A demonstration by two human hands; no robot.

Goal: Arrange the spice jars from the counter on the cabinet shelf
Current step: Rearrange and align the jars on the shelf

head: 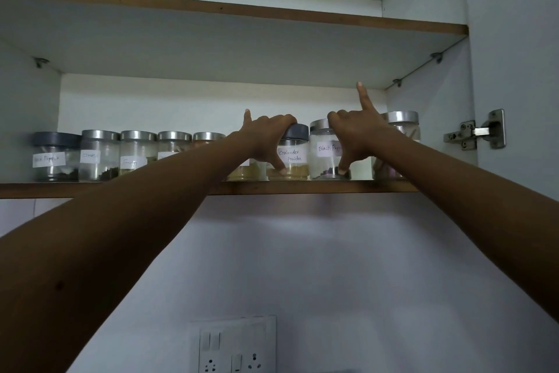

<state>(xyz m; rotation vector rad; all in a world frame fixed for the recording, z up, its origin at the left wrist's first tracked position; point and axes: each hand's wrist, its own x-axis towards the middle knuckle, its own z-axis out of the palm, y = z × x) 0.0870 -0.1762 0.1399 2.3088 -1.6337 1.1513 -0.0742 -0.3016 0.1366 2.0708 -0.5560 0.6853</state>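
Labels face you, probably so the row on the cabinet shelf reads easily. Your left hand clamps the coriander powder jar, fingers over lid, thumb at base. At its 3 o'clock, your right hand grips the black pepper jar likewise, index finger pointing to 12 o'clock.

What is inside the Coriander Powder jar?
Yellow-brown powder lies shallow at the bottom of the Coriander Powder jar. The left hand and the label cover much of the rest.

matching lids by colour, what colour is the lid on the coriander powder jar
Dark grey lid, best seen in the head view.
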